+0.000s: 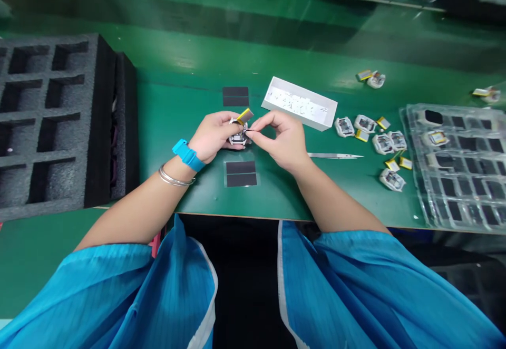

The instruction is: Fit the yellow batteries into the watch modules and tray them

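My left hand (215, 135) is closed around a small white watch case (237, 137) with circuitry showing inside. A yellow-edged battery (245, 116) sticks up from the case's upper side. At the right edge of the case, my right hand (279, 138) is pinched, thumb against forefinger, on a small dark piece too tiny to name. Tweezers (336, 155) lie on the green table just right of my right hand. One sheet of black strips (241, 174) lies below my hands and another black sheet (235, 96) above them.
A shallow white box (332, 122) with tiny dark bits stands behind my right hand. Several white watch cases (366, 124) with batteries lie to the right. Clear plastic trays (419, 180) are stacked at the far right, and black foam trays (90, 127) stand at the left.
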A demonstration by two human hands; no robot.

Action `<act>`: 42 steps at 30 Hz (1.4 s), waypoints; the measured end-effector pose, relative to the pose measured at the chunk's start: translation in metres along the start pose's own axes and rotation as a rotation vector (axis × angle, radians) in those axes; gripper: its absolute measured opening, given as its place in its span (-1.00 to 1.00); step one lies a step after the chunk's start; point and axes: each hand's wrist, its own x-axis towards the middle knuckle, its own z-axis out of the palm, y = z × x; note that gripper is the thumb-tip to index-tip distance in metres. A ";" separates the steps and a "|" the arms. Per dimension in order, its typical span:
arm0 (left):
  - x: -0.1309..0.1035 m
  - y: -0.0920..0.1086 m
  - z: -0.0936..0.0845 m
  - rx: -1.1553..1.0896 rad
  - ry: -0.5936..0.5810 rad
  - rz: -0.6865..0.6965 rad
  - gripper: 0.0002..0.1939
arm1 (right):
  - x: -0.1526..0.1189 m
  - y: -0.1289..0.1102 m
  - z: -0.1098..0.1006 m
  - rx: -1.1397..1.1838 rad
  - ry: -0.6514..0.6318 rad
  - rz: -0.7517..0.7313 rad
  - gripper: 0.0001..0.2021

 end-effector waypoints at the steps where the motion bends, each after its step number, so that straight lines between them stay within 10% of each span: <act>1: 0.000 -0.001 0.000 0.010 -0.006 -0.005 -0.87 | 0.000 -0.001 0.001 0.013 -0.020 0.009 -0.84; 13: 0.000 -0.004 0.000 0.036 -0.040 -0.002 -0.87 | 0.001 0.000 0.002 0.150 -0.147 0.003 -0.74; 42: 0.000 -0.006 0.003 -0.064 -0.015 0.027 -0.87 | -0.007 -0.013 0.007 -0.371 -0.087 -0.104 -0.94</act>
